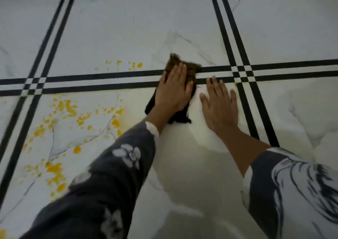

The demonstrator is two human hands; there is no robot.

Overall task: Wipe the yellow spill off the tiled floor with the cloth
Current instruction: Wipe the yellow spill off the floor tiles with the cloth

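Note:
A dark, crumpled cloth [190, 68] lies on the white marble-look tiled floor [128, 28], across the black double stripe. My left hand [173, 90] presses flat on it, fingers stretched forward, and the cloth shows beyond my fingertips and behind my wrist. Just right of the cloth, my right hand [219, 105] rests palm down on the bare tile with nothing in it. The yellow spill [69, 107] is scattered in drops and blotches over the tile to the left of my left arm. A few smaller yellow drops [135, 65] sit beyond the stripe, left of the cloth.
Black double stripes [100, 77] cross the floor sideways and run away from me at left and right. The tile under and between my arms shows a faint yellowish smear [184, 147]. Patterned dark sleeves cover both forearms.

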